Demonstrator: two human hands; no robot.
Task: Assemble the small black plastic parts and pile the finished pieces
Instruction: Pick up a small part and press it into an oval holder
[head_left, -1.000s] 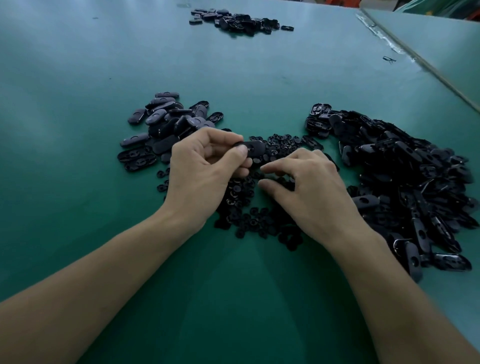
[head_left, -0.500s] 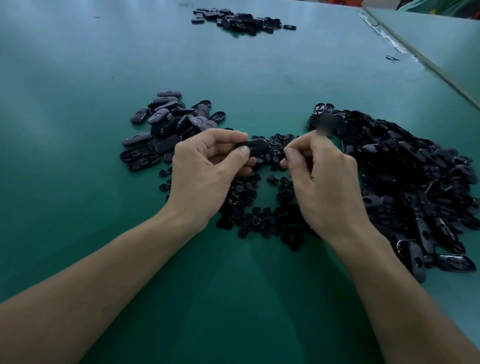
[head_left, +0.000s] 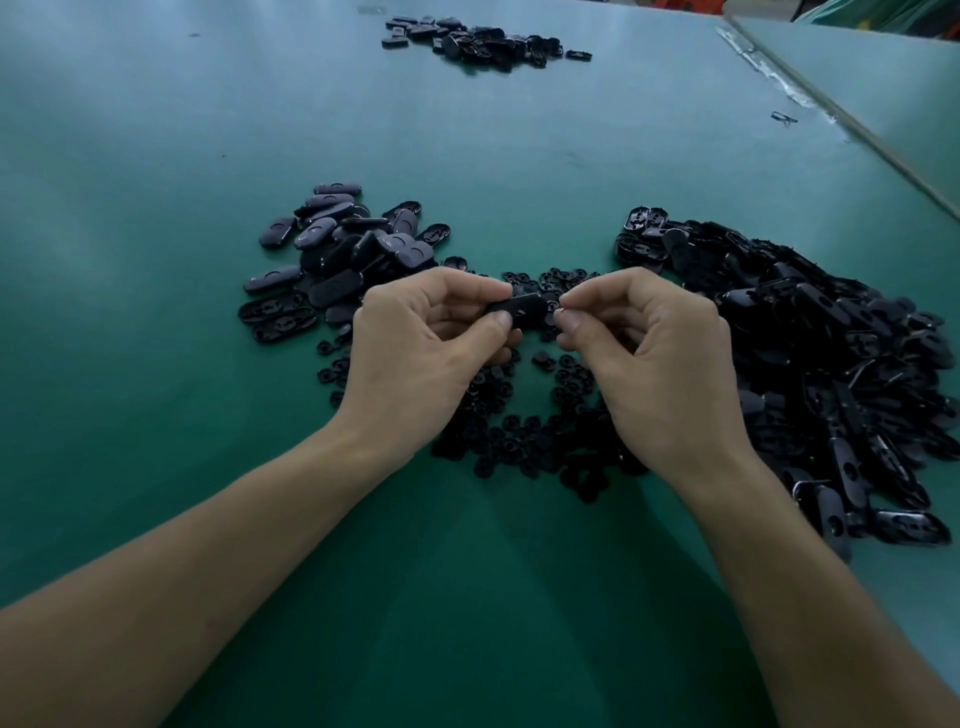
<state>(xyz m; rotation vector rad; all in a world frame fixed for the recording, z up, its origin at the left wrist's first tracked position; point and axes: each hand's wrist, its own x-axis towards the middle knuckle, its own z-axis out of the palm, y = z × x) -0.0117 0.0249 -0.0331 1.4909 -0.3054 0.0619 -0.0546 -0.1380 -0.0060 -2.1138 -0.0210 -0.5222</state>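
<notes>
My left hand (head_left: 421, 348) pinches a black oval plastic shell (head_left: 522, 309) between thumb and fingers, held above the table. My right hand (head_left: 654, 353) pinches a tiny black round piece (head_left: 560, 310) at its fingertips, right beside the shell's right end. Under both hands lies a scatter of small round black parts (head_left: 530, 431). A pile of oval pieces (head_left: 332, 260) sits to the left, and a large heap of oval shells (head_left: 831, 364) lies to the right.
The green table (head_left: 156, 208) carries another small pile of black parts (head_left: 478, 41) at the far edge. A seam with a second table surface (head_left: 857, 119) runs along the right. One stray part (head_left: 783, 117) lies near that seam.
My right hand lifted off the scatter of round parts with a small piece pinched and moved left up to the shell. My left hand held the shell nearly still.
</notes>
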